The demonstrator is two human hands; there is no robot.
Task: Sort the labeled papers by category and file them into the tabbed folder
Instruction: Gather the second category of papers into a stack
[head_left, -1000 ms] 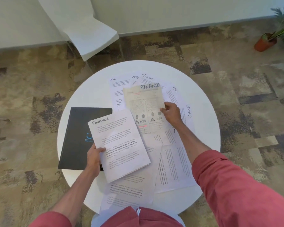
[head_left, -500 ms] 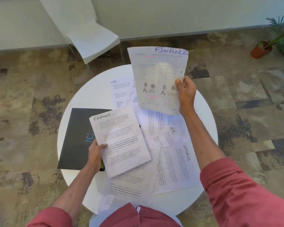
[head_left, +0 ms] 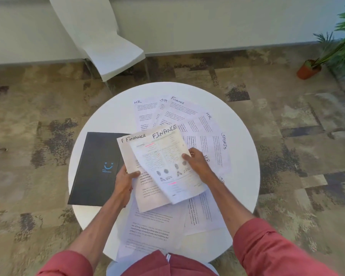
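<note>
- Head view, centre of frame: left hand (head_left: 126, 181) pinches a Finance text sheet (head_left: 147, 198) by its left edge; right hand (head_left: 197, 166) grips the Finance chart sheet (head_left: 167, 168) laid over it.
- Advice: square the two top edges before releasing.
- Centre left: closed black folder (head_left: 96, 168) on the round white table (head_left: 243, 156), still to be opened.
- Upper centre: loose HR (head_left: 142, 112) and Sports (head_left: 219, 148) sheets overlap, unsorted.

held sheets (head_left: 165, 166): your two FINANCE pages, overlapped, table centre
folder (head_left: 96, 168): black, closed, flat, 9 o'clock
loose papers (head_left: 189, 118): HR/SPORTS/FINANCE, fanned 12 to 6 o'clock
</note>
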